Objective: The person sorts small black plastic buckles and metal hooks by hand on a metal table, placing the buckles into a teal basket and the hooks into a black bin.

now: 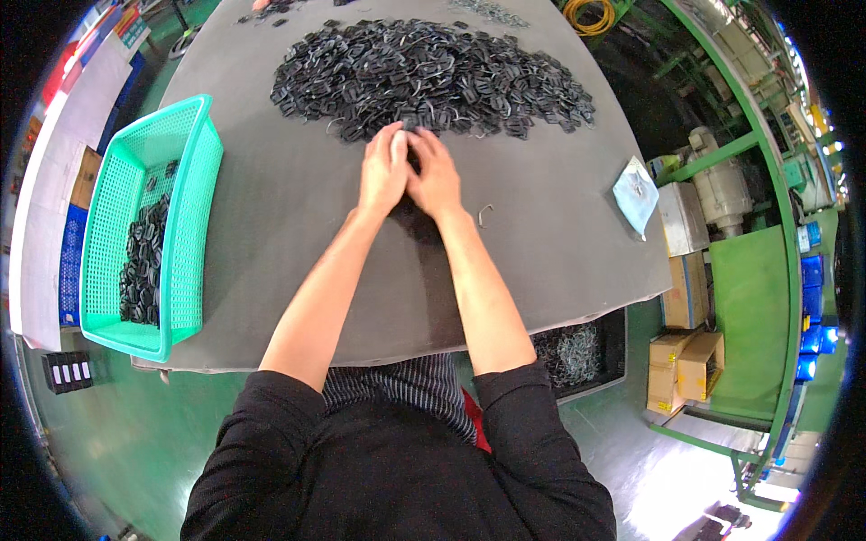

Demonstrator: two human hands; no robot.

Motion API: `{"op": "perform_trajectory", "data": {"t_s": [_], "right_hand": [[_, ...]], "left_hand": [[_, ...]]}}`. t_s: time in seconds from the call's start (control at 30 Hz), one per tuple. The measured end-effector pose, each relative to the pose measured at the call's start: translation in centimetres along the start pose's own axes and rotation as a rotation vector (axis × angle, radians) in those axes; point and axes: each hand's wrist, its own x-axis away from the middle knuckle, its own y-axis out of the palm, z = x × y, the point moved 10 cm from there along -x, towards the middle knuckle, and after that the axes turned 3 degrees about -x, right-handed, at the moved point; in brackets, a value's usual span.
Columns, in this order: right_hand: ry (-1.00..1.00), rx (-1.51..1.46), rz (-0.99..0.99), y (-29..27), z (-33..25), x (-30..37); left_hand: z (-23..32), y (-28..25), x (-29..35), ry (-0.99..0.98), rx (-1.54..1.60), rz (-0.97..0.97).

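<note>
A wide heap of small black buckle-like pieces [433,77], with thin metal bits showing among them, lies on the grey table. At the heap's near edge my left hand [383,171] and my right hand [435,176] meet, fingertips close together. Both have their fingers bent and closed in a pinch. Whatever is between the fingertips is dark, small and mostly covered by the fingers. A single bent metal wire piece [486,216] rests on the table to the right of my right wrist.
At the left stands a turquoise basket [212,189] partly filled with black pieces [144,261]. A light blue packet [636,194] lies by the table's right edge. Below the near right edge is a black bin [616,347] of metal bits. Cardboard boxes [667,370] stand farther right.
</note>
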Motion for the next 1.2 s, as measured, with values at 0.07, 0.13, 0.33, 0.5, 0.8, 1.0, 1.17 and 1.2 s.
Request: {"op": "perform_trajectory", "data": {"t_s": [0.07, 0.13, 0.33, 0.5, 0.8, 1.0, 1.17, 1.2], "right_hand": [[-0.084, -0.038, -0.055, 3.3, -3.2, 0.6], [-0.147, 0.007, -0.165, 5.3, -8.7, 1.5], [-0.155, -0.058, -0.267, 7.4, -14.0, 1.1], [0.016, -0.018, -0.094, -2.4, -6.8, -1.0], [-0.043, 0.176, -0.272, 1.9, -9.0, 0.0], [-0.213, 0.139, -0.426, 8.5, -12.2, 1.4], [0.343, -0.311, -0.462, 3.8, -5.7, 0.5], [0.314, -0.27, -0.449, 3.1, -5.8, 0.2]], "left_hand": [[-1.8, -4.1, 0.7, -0.054, 0.068, 0.044], [-2.5, -9.7, 2.2, -0.13, 0.096, 0.072], [-5.6, -20.4, 6.8, -0.312, 0.186, 0.274], [-3.7, -22.4, 8.5, -0.298, -0.057, 0.192], [1.3, -15.1, 5.1, 0.285, -0.664, -0.014], [-2.2, -18.3, 4.6, 0.243, -0.646, -0.048], [-5.9, -20.7, 4.6, -0.502, 0.122, -0.189], [-6.8, -19.5, 5.7, -0.706, 0.396, -0.263]]}}
